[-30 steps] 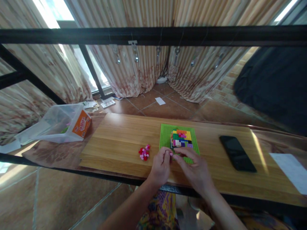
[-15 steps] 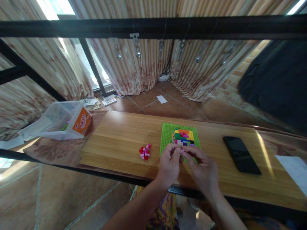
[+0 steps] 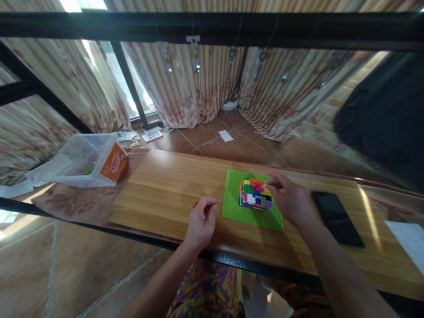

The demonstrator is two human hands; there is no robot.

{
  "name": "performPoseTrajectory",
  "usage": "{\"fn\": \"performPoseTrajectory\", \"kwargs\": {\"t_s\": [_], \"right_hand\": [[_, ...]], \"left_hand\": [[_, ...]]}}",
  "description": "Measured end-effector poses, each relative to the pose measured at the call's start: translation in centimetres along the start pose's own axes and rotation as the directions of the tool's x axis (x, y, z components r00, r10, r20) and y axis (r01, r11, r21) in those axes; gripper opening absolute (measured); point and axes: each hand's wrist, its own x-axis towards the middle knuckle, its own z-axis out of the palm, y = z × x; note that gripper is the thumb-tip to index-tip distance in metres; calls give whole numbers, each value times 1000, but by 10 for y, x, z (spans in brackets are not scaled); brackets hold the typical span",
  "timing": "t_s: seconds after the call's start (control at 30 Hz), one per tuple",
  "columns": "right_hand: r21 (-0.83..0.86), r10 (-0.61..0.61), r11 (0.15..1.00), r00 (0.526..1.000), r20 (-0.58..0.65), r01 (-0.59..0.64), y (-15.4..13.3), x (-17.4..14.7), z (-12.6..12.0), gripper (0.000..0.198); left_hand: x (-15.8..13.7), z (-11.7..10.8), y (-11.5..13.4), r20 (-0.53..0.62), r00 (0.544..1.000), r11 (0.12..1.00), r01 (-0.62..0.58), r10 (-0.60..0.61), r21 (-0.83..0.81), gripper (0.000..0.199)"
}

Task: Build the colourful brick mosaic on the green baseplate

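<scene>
A block of multicoloured toy bricks (image 3: 255,194) stands on a green baseplate (image 3: 233,207), with pink bricks on its top. My right hand (image 3: 293,198) is at the block's right side, its thumb and fingertips pinched on what looks like a small pink brick by the top. To the left of the baseplate, my left hand (image 3: 202,223) is low over the table with its fingers curled together. A bit of red brick (image 3: 195,204) shows beside its fingers. The hand covers the rest of the small pile, and whatever its fingers hold is hidden.
The wooden tabletop (image 3: 165,185) has a black phone (image 3: 338,218) and a white paper (image 3: 406,240) on the right. On the left stands a clear plastic box (image 3: 89,179) with an orange label. A dark metal bar (image 3: 212,31) crosses in front of the curtains.
My hands were together in front of the brick block and are now apart. The left has moved left over the red and pink pile; the right has moved up beside the block.
</scene>
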Motion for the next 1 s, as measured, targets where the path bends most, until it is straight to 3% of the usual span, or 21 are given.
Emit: {"fn": "performPoseTrajectory", "kwargs": {"t_s": [0.17,0.3,0.63,1.0], "right_hand": [[-86,-59,994,994,90,67,-2,3,3,37],[-153,-106,980,986,126,125,0,6,1,39],[-211,-236,931,933,271,297,7,14,0,45],[-144,-117,979,979,165,142,8,11,0,45]], "left_hand": [[1,-41,-10,-53,999,990,8,-1,138,12],[3,-55,-20,-133,986,933,-45,98,356,9],[4,-52,-24,-124,987,938,-51,99,344,10],[4,-51,-25,-112,989,937,-47,91,347,10]]}}
